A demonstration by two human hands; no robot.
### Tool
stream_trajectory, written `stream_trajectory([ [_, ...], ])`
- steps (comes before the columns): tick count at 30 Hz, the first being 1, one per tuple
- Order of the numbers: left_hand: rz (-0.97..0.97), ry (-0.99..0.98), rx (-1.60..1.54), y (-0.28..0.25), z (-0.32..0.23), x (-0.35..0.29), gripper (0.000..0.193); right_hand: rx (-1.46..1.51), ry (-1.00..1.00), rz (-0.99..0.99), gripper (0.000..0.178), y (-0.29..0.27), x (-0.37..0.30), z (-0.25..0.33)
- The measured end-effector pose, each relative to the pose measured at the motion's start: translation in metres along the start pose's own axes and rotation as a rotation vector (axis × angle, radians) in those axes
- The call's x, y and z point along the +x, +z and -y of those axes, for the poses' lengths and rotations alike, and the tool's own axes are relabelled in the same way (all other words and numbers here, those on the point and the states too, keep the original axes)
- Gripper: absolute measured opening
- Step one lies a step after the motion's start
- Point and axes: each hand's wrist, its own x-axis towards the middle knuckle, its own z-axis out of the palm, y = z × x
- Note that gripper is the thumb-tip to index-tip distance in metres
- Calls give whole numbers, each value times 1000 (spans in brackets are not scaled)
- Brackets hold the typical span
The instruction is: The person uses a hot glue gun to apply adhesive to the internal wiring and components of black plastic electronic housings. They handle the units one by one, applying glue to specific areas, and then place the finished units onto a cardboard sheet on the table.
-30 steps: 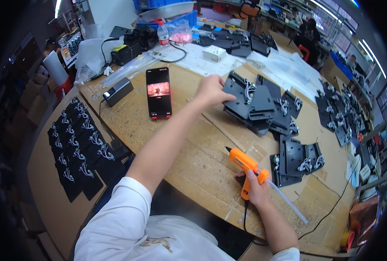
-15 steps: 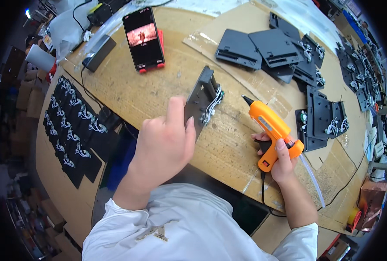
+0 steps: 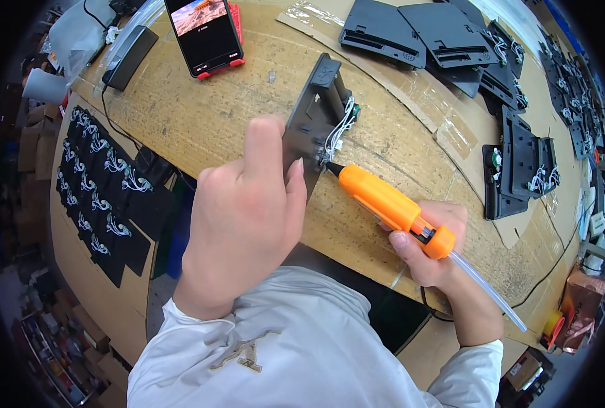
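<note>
My left hand [image 3: 248, 204] is closed on a black plastic housing [image 3: 305, 129], which stands on edge above the table. White wires [image 3: 341, 128] and a small green circuit board show on its right side. My right hand [image 3: 433, 239] grips an orange hot glue gun [image 3: 383, 197], fingers wrapped round its mostly hidden handle. The gun's black nozzle points left and reaches the housing near the lower end of the wires; whether it touches cannot be told. A clear glue stick [image 3: 489, 291] trails out of the gun's back end.
A phone [image 3: 206, 34] rests on a red stand at the back. Black flat covers [image 3: 383, 32] are piled at the far right, with a wired black housing [image 3: 524, 160] nearer. Rows of wired black panels [image 3: 102, 190] lie on cardboard at left. A black power adapter [image 3: 131, 58] sits behind them.
The glue gun has swung left and tilted, bringing its nozzle up to the housing. My left hand keeps its hold on the housing. The whole view has shifted slightly.
</note>
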Motion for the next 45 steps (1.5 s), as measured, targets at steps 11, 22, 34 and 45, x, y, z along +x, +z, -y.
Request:
stream_trajectory([
  [11, -11, -5, -64, -1, 8, 2, 35, -80, 7, 15, 39, 0, -1, 3],
  [22, -31, -84, -184, -4, 23, 3, 33, -81, 18, 14, 43, 0, -1, 4],
  [34, -41, -278, -587, 8, 53, -5, 28, -109, -54, 43, 42, 2, 8, 14],
  [45, -62, -257, -718, -25, 65, -14, 31, 708, 248, -124, 56, 3, -18, -12],
])
